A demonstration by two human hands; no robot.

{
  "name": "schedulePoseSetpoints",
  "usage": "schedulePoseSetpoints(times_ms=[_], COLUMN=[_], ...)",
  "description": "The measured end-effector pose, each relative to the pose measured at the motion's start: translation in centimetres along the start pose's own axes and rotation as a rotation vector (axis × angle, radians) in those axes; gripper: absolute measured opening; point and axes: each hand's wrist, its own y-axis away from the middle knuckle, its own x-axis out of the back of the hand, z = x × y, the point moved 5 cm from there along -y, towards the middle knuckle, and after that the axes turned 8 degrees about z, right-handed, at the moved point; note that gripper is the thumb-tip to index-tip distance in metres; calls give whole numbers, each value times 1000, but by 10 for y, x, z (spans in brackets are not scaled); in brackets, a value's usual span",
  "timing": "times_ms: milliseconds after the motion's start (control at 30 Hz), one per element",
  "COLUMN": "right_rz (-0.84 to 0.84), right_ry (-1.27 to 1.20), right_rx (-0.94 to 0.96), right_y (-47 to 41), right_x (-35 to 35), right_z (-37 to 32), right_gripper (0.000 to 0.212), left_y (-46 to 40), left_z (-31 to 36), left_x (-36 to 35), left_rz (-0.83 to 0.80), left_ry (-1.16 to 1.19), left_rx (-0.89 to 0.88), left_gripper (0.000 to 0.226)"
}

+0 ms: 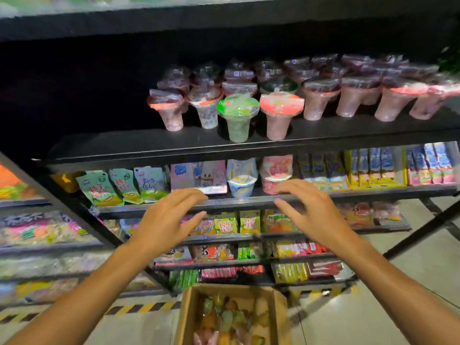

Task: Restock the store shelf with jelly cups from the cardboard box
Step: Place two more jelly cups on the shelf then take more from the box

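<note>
On the black top shelf (174,145), rows of jelly cups (281,113) standing upright, filling the middle and right, mostly pink with red lids, one green cup (237,115) at the front beside them; left part of that shelf bare. Below, on the second shelf (249,199), green pouches (99,188) with printed characters too blurred to read, a pink and blue box (199,176), two tubs (258,176), yellow and blue packs (378,168). Lower down, more snack packets (236,222), writing unreadable. Down on the floor at the foot of the rack, an open cardboard box (186,314) holding a jumble of wrapped jelly cups in yellow, green and pink. Between box and top shelf, left hand (166,220) and right hand (311,207) both raised, palms down, fingers spread and loosely bent, holding nothing, level with the second shelf edge.
</note>
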Motion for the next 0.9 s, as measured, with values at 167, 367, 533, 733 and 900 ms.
schedulePoseSetpoints(times_ms=[167,367,533,733,900], right_rz=[-337,-615,-690,-856,-817], right_ry=[27,56,34,21,-6], right_rx=[-248,-719,-1038,-1128,-1233], right_y=[87,213,319,474,586], right_x=[-100,-196,-254,-364,-450], right_z=[2,16,39,120,174], right_gripper=[41,50,47,44,52], left_y=[85,206,300,408,528], left_z=[-20,-56,-66,-60,-56], left_x=[-83,-167,-247,-362,-464], left_rz=[-356,-611,-815,-869,-962], left_ry=[85,171,215,326,384], left_rx=[-21,3,124,343,372], left_gripper=[56,70,57,55,64])
